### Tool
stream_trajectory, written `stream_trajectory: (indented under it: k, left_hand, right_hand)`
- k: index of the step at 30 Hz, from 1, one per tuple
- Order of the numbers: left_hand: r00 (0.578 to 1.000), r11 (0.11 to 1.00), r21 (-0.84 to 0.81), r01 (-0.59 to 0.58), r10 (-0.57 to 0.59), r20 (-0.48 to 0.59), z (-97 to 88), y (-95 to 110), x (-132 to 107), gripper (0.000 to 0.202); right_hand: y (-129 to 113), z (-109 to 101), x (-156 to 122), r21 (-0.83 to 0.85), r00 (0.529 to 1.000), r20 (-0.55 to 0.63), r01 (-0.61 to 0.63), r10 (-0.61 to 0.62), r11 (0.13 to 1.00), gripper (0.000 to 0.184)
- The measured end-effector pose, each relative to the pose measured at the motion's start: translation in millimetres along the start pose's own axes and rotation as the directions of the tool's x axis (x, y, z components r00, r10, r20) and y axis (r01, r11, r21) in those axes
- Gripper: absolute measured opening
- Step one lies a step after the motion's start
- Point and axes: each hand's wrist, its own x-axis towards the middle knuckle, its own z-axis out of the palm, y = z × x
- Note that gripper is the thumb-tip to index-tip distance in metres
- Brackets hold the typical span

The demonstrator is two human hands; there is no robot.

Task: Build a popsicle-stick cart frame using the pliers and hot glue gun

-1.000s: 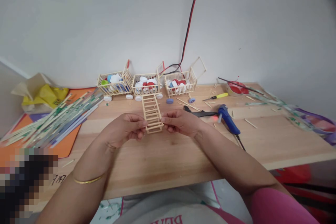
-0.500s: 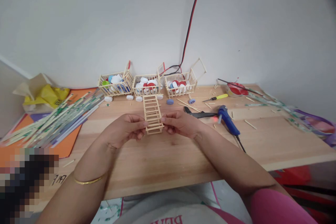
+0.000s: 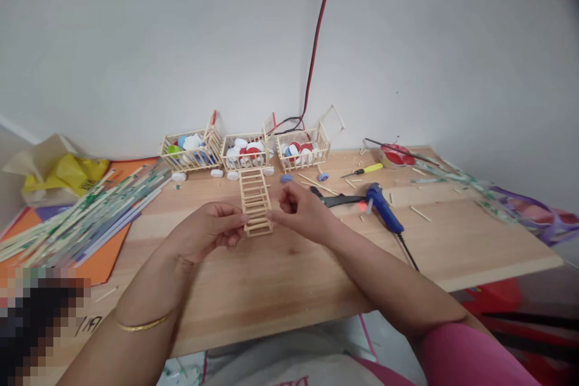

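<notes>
A small ladder-like frame of wooden sticks [image 3: 254, 198] lies lengthwise on the wooden tabletop [image 3: 289, 277], in front of me. My left hand [image 3: 205, 232] pinches its near left corner between thumb and fingers. My right hand [image 3: 301, 212] is at the frame's near right rail. Its fingers are curled, a fingertip is against the rail and the thumb is raised. A gold bangle sits on my left wrist.
Three stick carts filled with bottle caps [image 3: 246, 149] stand by the wall, with loose caps in front of them. A blue glue gun [image 3: 383, 208], black pliers [image 3: 337, 198] and a yellow knife [image 3: 368, 169] lie to the right. Wrapped chopsticks [image 3: 85, 211] are piled on orange paper to the left.
My right thumb has lifted off the frame and the hand has turned upward. My left hand keeps its pinch. The view has shifted a little to the right.
</notes>
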Motion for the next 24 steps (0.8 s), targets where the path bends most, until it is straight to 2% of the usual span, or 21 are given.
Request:
stream_trajectory:
  k: [1,3,5,7,13,19,21,24]
  left_hand:
    - [1.000,1.000,-0.003,0.001,-0.001,0.003,-0.2,-0.3,0.1,0.025]
    - [1.000,1.000,-0.008,-0.005,0.005,0.006,-0.8,-1.2,0.6,0.025]
    - [1.000,1.000,-0.011,-0.014,0.014,0.004,-1.6,-2.3,1.2,0.025]
    - [1.000,1.000,-0.012,-0.022,0.022,0.006,-2.3,-3.2,1.6,0.024]
    - [1.000,1.000,0.006,-0.027,0.027,0.015,-3.1,-3.5,1.5,0.023]
    - [1.000,0.999,-0.019,-0.025,0.025,0.011,-0.4,-0.7,0.1,0.027]
    - [1.000,0.999,-0.042,-0.022,0.022,0.001,-0.5,-0.7,0.1,0.028]
    - [1.000,0.998,-0.060,-0.017,0.017,-0.010,-2.4,-2.0,0.7,0.028]
  right_hand:
    - [-2.8,-0.2,-1.8,-0.121,0.993,-0.037,0.105,-0.110,0.987,0.019]
    - [-6.6,-0.2,-4.6,-0.300,0.955,-0.006,0.280,-0.296,0.912,0.007]
    - [-7.2,0.3,-6.0,-0.380,0.916,0.064,0.389,-0.396,0.839,0.007]
    - [-5.7,0.9,-6.5,-0.412,0.896,0.101,0.433,-0.432,0.802,0.010]
    - [-4.0,2.8,-6.8,-0.397,0.880,0.146,0.471,-0.452,0.788,0.007]
    - [-6.1,0.8,-5.4,-0.333,0.886,0.148,0.463,-0.439,0.822,0.007]
    - [-7.2,-3.6,-3.4,-0.291,0.901,0.114,0.433,-0.419,0.853,0.007]
    - [-7.9,-12.3,1.1,-0.179,0.943,-0.033,0.321,-0.332,0.930,0.010]
